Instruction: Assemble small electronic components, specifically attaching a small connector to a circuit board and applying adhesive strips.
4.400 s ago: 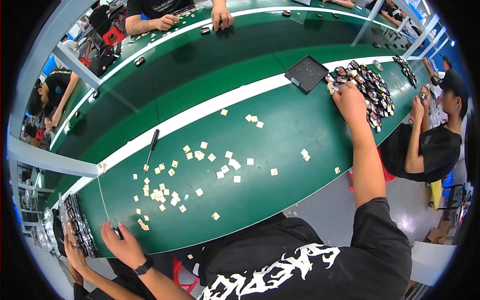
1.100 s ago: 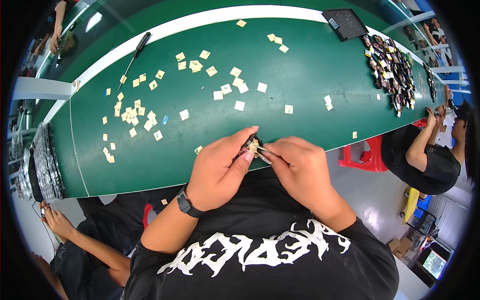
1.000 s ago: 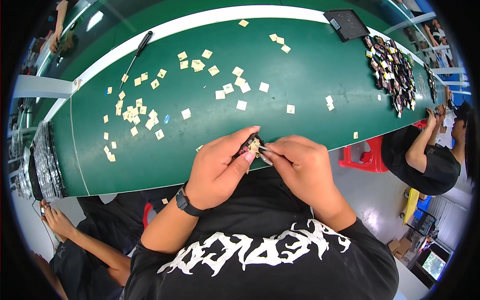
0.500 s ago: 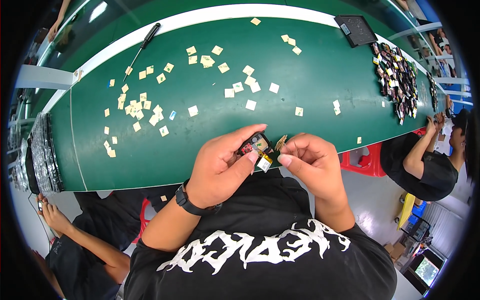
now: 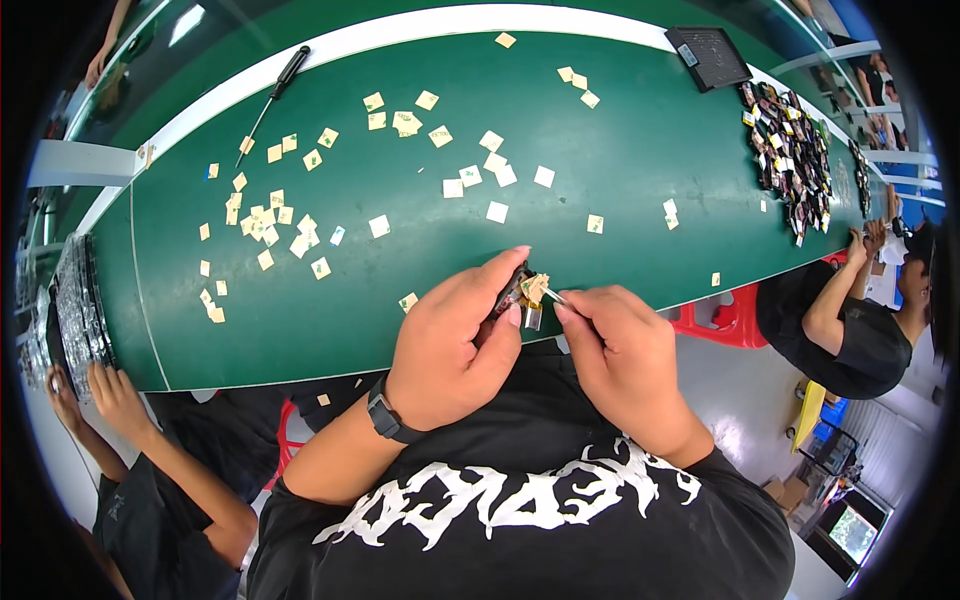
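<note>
My left hand point(image 5: 450, 340) is closed around a small black electronic device point(image 5: 509, 291), now turned partly edge-on. A silver pouch battery point(image 5: 534, 318) with yellow tape hangs from the device beside the thumb. Pinched in my right hand point(image 5: 628, 340) is a thin metal tool point(image 5: 554, 295), its kind mostly hidden by the fingers. A clump of cream paper squares point(image 5: 536, 286) gathers at the tool's tip, right against the device; whether the two touch, I cannot tell. One cream square point(image 5: 408, 302) lies on the table beside my left hand.
Many cream squares point(image 5: 265, 222) are scattered over the green table point(image 5: 400, 270). A black-handled screwdriver point(image 5: 290, 70) lies far left, a black tray point(image 5: 710, 58) far right. Devices are heaped point(image 5: 790, 160) at right; silvery bags point(image 5: 80, 310) sit at left. People work on both sides.
My right hand has moved left, bringing the tool and paper clump up to the device. My left hand has tilted the device. The left neighbour's hands have moved to the silvery bags.
</note>
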### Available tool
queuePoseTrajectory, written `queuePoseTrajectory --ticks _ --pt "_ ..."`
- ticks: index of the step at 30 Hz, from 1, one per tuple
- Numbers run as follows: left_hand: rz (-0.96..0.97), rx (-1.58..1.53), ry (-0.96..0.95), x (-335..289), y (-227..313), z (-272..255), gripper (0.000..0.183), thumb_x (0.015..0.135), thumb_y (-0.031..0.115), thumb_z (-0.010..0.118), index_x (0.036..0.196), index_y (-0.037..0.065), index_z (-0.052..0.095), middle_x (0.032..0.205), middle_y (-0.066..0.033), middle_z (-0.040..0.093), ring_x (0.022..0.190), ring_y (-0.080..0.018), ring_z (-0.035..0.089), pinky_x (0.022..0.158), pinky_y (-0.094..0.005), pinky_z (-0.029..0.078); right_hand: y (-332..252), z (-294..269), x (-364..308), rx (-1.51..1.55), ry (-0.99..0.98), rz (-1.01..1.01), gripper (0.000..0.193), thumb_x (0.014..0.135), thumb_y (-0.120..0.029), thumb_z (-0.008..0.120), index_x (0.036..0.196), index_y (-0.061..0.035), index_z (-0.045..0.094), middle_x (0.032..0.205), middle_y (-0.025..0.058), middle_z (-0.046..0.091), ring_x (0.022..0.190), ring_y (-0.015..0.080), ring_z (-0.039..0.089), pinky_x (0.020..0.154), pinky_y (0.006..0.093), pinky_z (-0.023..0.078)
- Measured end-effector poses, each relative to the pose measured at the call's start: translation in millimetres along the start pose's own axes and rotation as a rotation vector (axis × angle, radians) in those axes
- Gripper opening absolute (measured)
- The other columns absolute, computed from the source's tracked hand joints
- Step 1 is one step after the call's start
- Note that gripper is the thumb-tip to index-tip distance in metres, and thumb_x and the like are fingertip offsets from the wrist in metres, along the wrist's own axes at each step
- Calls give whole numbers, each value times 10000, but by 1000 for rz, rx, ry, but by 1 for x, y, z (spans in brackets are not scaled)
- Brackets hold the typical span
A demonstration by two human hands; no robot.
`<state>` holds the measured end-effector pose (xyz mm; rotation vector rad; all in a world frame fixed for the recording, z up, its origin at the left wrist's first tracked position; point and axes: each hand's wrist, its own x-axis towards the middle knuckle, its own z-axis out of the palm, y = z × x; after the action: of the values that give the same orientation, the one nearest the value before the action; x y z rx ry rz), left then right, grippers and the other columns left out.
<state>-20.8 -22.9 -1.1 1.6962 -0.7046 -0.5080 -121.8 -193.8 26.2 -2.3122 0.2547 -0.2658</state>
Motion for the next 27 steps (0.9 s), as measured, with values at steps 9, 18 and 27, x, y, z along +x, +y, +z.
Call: queuePoseTrajectory --ticks 9,18,27 --pt "169 110 38 0 -5 8 494 901 -31 605 1394 -3 580 946 -143 667 713 -232 602 676 -309 502 -2 7 2 -78 -13 -34 97 887 19 691 981 29 669 817 158 670 684 354 653 593 423 528" --pt "-125 -200 -108 0 -6 -5 427 963 10 547 1387 -19 590 854 -47 646 646 -83 562 594 -240 469 0 7 3 53 -30 17 79 897 6 694 974 24 686 787 149 664 660 330 641 591 405 508" --pt "-175 -305 -65 -1 -5 -2 420 964 13 559 1381 -9 600 873 -46 649 663 -83 568 586 -236 463 -3 -3 5 157 -96 125 61 900 -14 708 955 12 702 779 137 668 658 291 647 583 370 498"
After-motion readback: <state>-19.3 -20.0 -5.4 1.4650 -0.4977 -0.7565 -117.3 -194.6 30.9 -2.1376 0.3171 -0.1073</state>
